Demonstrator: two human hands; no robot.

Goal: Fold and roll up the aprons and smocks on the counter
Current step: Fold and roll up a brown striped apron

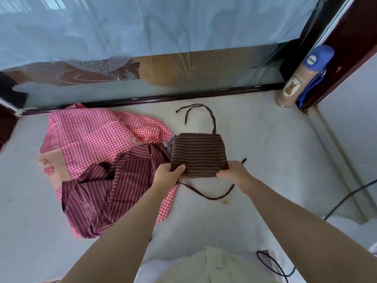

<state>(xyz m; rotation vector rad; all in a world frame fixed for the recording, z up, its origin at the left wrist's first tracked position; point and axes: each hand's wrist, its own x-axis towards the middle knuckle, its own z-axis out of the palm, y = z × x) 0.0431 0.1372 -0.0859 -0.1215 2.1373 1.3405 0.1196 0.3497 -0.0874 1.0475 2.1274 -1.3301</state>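
A dark brown striped apron [199, 153] lies folded into a small rectangle in the middle of the pale counter [265, 144]. My left hand [168, 174] pinches its near left corner, and my right hand [234, 172] pinches its near right corner. Its thin ties [211, 117] trail away behind it, and another tie [206, 194] loops on the counter below my hands. To the left lies a crumpled maroon striped apron [114, 184] on top of a pink checked smock [91, 135].
A bottle with a blue cap [297, 82] stands in the far right corner against a dark wooden frame. A glass panel with a dark rail [163, 97] runs along the back. A black cable [346, 199] crosses the right side, with another near the front edge.
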